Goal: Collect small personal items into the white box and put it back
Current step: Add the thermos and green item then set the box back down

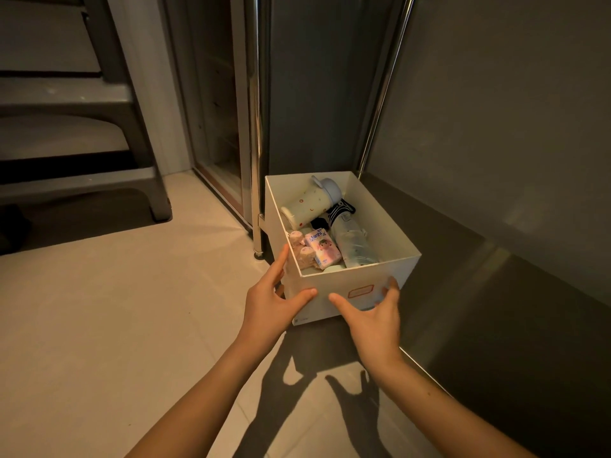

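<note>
1. Two bare forearms reach in from the near edge, and both hands meet the white box point(386, 226) at its near face.
2. Left hand point(271, 302): released, fingers straight along the box's left wall, thumb laid flat on the near face, so it straddles the near left corner.
3. Right hand point(373, 315): also released, fingers spread, with the thumb and fingertips touching the near face on either side of a small red-outlined label point(360, 290).
4. That box stands open-topped on the pale tiled floor point(132, 309), just right of a chrome leg point(256, 160).
5. Inside, at the far end, a cream bottle point(310, 203) with a grey-blue lid lies on its side.
6. A folded umbrella point(350, 239) lies lengthwise along the middle, its striped end towards the bottle.
7. Left of the umbrella, a pink carton point(322, 247) leans against a beige plush toy point(302, 249) at the left wall. A small black thing between the bottle and the carton is too dark to make out.
8. Shadows of both hands point(357, 401) fall on the tiles near the box.
9. To the right, a dark panel point(496, 160) rises behind a second chrome post point(383, 94).
10. Far left, grey plastic steps point(82, 127) stand on the floor, well apart from the box.
</note>
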The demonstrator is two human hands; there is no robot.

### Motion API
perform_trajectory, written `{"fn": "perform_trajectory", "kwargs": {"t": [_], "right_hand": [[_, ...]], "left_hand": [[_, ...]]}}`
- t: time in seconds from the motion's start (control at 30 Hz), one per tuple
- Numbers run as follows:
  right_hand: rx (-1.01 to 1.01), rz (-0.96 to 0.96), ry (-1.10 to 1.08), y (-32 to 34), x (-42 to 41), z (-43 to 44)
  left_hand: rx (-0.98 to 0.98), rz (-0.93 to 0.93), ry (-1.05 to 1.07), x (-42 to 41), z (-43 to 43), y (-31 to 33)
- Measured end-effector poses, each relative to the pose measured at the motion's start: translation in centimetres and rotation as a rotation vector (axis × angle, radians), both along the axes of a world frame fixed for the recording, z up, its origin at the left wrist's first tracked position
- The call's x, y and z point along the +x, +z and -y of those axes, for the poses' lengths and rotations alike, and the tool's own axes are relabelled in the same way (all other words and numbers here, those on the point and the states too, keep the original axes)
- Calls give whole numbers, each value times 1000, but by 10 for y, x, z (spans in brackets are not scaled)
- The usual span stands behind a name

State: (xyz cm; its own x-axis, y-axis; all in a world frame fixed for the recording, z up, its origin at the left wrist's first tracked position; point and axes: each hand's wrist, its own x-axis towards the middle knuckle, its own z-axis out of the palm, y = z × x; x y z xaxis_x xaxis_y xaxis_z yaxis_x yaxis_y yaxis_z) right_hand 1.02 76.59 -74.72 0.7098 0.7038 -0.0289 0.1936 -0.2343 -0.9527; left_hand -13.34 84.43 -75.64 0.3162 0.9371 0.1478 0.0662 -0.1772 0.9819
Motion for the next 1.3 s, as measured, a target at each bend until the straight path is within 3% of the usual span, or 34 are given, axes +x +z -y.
{"fn": "perform_trajectory", "kwargs": {"t": [1.3], "right_hand": [[107,-116,162,-4,117,-43]], "left_hand": [[-23,50,256,126,5,-12]]}}
